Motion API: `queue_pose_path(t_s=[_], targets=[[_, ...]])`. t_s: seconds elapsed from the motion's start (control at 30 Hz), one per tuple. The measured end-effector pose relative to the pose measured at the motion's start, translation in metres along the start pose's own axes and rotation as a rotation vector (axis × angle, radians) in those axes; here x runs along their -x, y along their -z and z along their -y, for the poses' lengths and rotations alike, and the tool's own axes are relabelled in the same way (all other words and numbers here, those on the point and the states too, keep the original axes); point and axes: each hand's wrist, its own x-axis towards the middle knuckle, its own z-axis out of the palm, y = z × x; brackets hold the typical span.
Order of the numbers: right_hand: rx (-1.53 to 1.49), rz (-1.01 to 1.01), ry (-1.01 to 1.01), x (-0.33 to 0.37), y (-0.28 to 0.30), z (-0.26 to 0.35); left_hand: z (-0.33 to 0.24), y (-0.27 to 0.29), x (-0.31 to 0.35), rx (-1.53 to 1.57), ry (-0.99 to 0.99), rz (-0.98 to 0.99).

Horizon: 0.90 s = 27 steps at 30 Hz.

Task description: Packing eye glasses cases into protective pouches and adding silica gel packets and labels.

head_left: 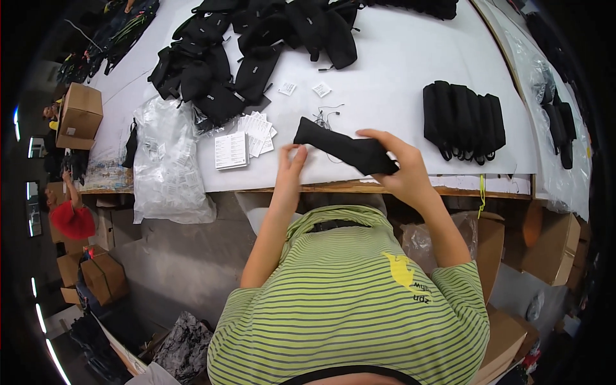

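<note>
A narrow black fabric pouch [343, 146] is stretched between my hands above the table's near edge. My right hand [407, 170] is wrapped round its right end, thumb and fingers on opposite sides. At the pouch's left end, the curled fingers of my left hand [292, 163] pinch its lower corner, partly hidden. Just beyond the pouch lie thin dark cords [330, 115] in a loose tangle. To the left of my left hand are a stack of white printed cards [231, 151] and a fan of white tags [258, 133].
A heap of black pouches [256, 70] covers the table's far left. Several finished-looking pouches stand in a row [463, 122] at right. A clear plastic bag [170, 160] hangs over the near edge. Two small white packets [321, 89] lie mid-table. Cardboard boxes [80, 112] stand at left.
</note>
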Motion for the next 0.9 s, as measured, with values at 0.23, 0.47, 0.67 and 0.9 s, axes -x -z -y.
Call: queue_pose_path(t_s=[0.23, 0.47, 0.67, 0.9], targets=[[-0.435, -0.02, -0.174, 0.012, 0.014, -0.006, -0.031, 0.002, 0.007, -0.951, -0.583, 0.246], [-0.555, 0.14, -0.572, 0.028, 0.035, -0.03, -0.02, -0.004, 0.006, -1.068, -0.595, 0.259], [-0.286, -0.307, -0.396, 0.07, 0.105, -0.058, -0.001, -0.022, -0.013, -0.944, -0.518, 0.153], [0.903, -1.289, -0.449, 0.115, 0.247, -0.174, -0.011, 0.027, -0.017, -0.854, -0.355, -0.14]])
